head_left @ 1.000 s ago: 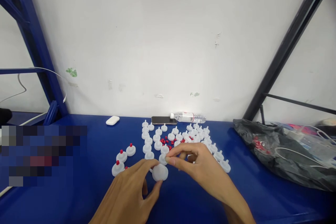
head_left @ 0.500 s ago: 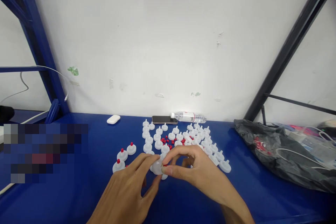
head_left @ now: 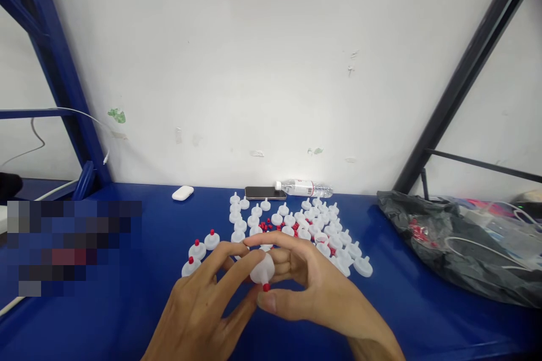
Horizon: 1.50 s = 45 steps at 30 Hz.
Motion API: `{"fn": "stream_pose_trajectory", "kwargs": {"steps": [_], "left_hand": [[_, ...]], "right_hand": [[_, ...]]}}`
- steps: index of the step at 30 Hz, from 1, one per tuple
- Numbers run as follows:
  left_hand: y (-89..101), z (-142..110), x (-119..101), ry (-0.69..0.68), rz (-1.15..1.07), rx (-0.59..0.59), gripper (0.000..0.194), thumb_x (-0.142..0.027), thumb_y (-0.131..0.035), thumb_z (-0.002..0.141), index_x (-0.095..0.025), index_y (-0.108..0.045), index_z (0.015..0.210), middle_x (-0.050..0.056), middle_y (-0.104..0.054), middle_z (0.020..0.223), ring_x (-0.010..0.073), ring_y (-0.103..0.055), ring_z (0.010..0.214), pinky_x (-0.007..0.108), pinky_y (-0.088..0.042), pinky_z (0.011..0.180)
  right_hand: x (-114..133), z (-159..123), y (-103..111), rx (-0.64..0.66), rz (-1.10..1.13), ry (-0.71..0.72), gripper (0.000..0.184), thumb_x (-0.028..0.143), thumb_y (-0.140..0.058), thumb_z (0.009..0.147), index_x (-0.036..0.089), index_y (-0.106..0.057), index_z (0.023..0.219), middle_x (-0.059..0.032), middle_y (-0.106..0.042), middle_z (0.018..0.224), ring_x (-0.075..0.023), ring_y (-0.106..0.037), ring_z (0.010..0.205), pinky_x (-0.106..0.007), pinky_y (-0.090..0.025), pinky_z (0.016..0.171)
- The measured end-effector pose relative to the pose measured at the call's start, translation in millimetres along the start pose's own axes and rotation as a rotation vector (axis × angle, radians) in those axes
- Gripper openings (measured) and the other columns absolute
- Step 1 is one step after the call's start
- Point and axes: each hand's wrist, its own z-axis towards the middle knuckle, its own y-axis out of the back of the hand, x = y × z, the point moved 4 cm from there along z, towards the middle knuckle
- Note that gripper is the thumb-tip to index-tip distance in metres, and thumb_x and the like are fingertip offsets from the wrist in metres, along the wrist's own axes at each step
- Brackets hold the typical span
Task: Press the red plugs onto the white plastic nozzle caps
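Note:
Between my hands is a white nozzle cap, a round base with a narrow spout, tipped with a small red cap. Its spout points down towards me. My left hand grips the base between fingers and thumb. On the other side, my right hand curls around it, thumb against the red cap and index finger stretched over the far side. Behind my hands stand many similar nozzle caps with bare spouts, and loose red caps lie among them. Several red-tipped nozzle caps stand to the left.
Along the wall lie a dark phone, a clear bottle and a white case. A black plastic bag with items in it is at the right. A metal frame post slants up on that side.
The nozzle cap has tilted, so its spout and red tip now point down towards me. My right hand has gone from a pinch at the tip to a wider curl around the piece.

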Motion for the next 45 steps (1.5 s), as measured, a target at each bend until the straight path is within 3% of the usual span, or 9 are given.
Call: {"fn": "stream_pose_trajectory", "kwargs": {"steps": [5, 12, 19, 22, 26, 29, 33, 39, 45], "left_hand": [[2.3, 2.3, -4.1, -0.019, 0.014, -0.012, 0.026, -0.030, -0.054, 0.102, -0.033, -0.056, 0.128, 0.005, -0.054, 0.118, 0.0096, -0.065, 0.069, 0.021, -0.059, 0.056], [-2.8, 0.5, -2.4, -0.022, -0.006, 0.023, 0.036, -0.023, -0.054, 0.100, -0.031, -0.053, 0.136, 0.004, -0.059, 0.113, 0.0103, -0.066, 0.068, 0.019, -0.056, 0.052], [-4.4, 0.9, -1.2, 0.005, 0.085, 0.074, 0.028, -0.025, -0.052, 0.096, -0.029, -0.060, 0.123, 0.006, -0.069, 0.113, 0.0144, -0.071, 0.069, 0.021, -0.054, 0.053], [-8.3, -2.5, -0.2, 0.051, 0.090, 0.254, 0.026, -0.027, -0.056, 0.093, -0.030, -0.065, 0.117, 0.004, -0.074, 0.106, 0.0163, -0.072, 0.070, 0.022, -0.054, 0.055], [-12.7, -17.8, 9.2, 0.155, 0.112, 0.571, 0.018, -0.025, -0.059, 0.085, -0.029, -0.071, 0.098, 0.001, -0.077, 0.095, 0.0196, -0.073, 0.073, 0.025, -0.055, 0.064], [-12.5, -29.8, 22.2, 0.264, 0.136, 0.715, 0.021, -0.022, -0.052, 0.088, -0.027, -0.071, 0.093, 0.002, -0.077, 0.091, 0.0211, -0.074, 0.076, 0.028, -0.054, 0.069], [-7.5, -34.1, 42.1, 0.353, 0.251, 0.737, 0.032, -0.021, -0.045, 0.090, -0.024, -0.072, 0.108, 0.007, -0.079, 0.102, 0.0255, -0.077, 0.084, 0.034, -0.058, 0.076], [-0.2, -37.7, 63.4, 0.327, 0.413, 0.672, 0.049, -0.021, -0.037, 0.094, -0.022, -0.069, 0.132, 0.014, -0.078, 0.115, 0.0334, -0.079, 0.085, 0.045, -0.062, 0.073], [-10.0, -42.2, 40.6, 0.253, 0.317, 0.479, 0.049, -0.034, -0.044, 0.099, -0.029, -0.057, 0.147, 0.008, -0.080, 0.114, 0.0287, -0.078, 0.079, 0.038, -0.061, 0.065]], "right_hand": [[-2.6, 2.5, 1.1, -0.013, -0.046, 0.001, 0.049, 0.030, -0.086, 0.076, 0.021, -0.074, 0.123, -0.0022, -0.073, 0.088, -0.0150, -0.066, 0.080, -0.025, -0.054, 0.074], [-7.6, 6.4, -2.3, -0.023, -0.003, -0.030, 0.028, 0.022, -0.088, 0.068, 0.015, -0.079, 0.094, 0.0032, -0.064, 0.072, -0.0083, -0.054, 0.064, -0.018, -0.047, 0.062], [2.8, -1.0, -2.7, -0.026, -0.297, 0.043, 0.037, 0.033, -0.075, 0.088, 0.024, -0.074, 0.124, -0.0024, -0.077, 0.103, -0.0172, -0.069, 0.088, -0.026, -0.055, 0.082], [7.2, -5.6, 12.1, -0.176, -0.449, 0.048, 0.036, 0.044, -0.066, 0.096, 0.028, -0.071, 0.128, -0.0030, -0.078, 0.113, -0.0201, -0.072, 0.099, -0.028, -0.054, 0.086], [4.1, -5.9, 34.2, -0.451, -0.735, 0.031, 0.028, 0.042, -0.056, 0.102, 0.029, -0.079, 0.112, -0.0011, -0.080, 0.103, -0.0212, -0.073, 0.094, -0.030, -0.052, 0.081], [-2.5, -0.7, 33.4, -0.420, -0.868, 0.008, 0.021, 0.036, -0.063, 0.098, 0.028, -0.082, 0.105, -0.0009, -0.082, 0.096, -0.0216, -0.074, 0.090, -0.030, -0.051, 0.080], [-6.7, 6.0, 21.6, -0.317, -0.918, -0.011, 0.022, 0.029, -0.060, 0.100, 0.028, -0.082, 0.103, -0.0001, -0.082, 0.094, -0.0209, -0.075, 0.089, -0.028, -0.050, 0.079], [-14.0, 13.3, 27.5, -0.410, -1.226, -0.198, 0.030, 0.016, -0.053, 0.102, 0.025, -0.079, 0.114, -0.0082, -0.078, 0.108, -0.0283, -0.073, 0.102, -0.034, -0.050, 0.084], [-21.7, 16.5, 25.4, -0.320, -1.333, -0.314, 0.035, 0.012, -0.054, 0.100, 0.028, -0.072, 0.126, -0.0098, -0.074, 0.118, -0.0295, -0.072, 0.108, -0.034, -0.051, 0.083]]}}
